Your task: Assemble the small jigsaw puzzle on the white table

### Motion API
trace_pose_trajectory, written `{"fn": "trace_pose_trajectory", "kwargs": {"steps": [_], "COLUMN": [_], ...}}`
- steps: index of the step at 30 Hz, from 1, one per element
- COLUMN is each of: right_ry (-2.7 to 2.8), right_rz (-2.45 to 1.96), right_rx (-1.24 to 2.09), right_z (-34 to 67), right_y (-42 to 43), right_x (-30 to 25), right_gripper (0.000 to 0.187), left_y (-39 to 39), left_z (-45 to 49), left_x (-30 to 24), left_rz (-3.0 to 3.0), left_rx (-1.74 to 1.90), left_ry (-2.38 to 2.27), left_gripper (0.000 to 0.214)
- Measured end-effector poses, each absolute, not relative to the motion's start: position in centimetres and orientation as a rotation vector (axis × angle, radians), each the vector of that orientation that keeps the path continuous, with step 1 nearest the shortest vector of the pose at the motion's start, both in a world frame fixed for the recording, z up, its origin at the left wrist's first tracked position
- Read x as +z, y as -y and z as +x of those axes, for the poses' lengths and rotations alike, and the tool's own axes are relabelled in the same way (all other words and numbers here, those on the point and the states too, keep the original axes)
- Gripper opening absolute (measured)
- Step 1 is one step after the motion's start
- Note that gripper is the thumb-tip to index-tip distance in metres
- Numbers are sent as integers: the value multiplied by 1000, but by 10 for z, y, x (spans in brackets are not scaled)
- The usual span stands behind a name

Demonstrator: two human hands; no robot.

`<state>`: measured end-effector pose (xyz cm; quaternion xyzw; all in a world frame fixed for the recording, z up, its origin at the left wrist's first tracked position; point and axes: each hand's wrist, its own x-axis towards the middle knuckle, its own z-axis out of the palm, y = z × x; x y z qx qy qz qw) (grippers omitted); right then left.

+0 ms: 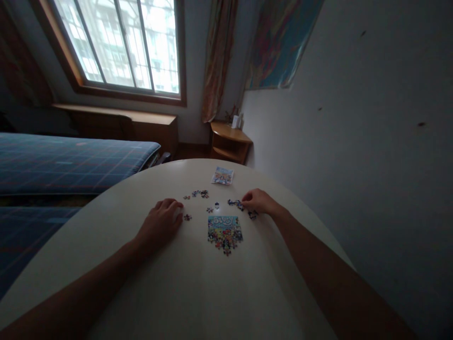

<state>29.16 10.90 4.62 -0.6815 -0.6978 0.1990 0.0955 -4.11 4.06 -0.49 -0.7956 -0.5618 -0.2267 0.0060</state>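
puzzle [224, 230] — part-built, colourful, lying flat | loose pieces [235, 203] — scattered just beyond it

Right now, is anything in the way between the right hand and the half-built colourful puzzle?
Nothing visible is. The right hand touches small dark loose puzzle pieces, and only bare white round table lies between them and the half-built colourful jigsaw puzzle.

Left hand [161, 222] and right hand [259, 202] are bare, forearms unsleeved.
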Motion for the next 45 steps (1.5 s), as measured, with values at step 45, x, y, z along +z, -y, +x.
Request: {"fn": "trace_pose_trajectory", "kwargs": {"steps": [45], "right_ry": [1378], "right_rz": [-1069], "right_rx": [1367], "right_z": [209], "right_y": [30], "right_x": [23], "right_gripper": [26], "left_y": [22], "left_z": [24], "left_x": [22], "left_rz": [-2964], "left_rx": [-1559], "left_ry": [1725], "left_gripper": [15]}}
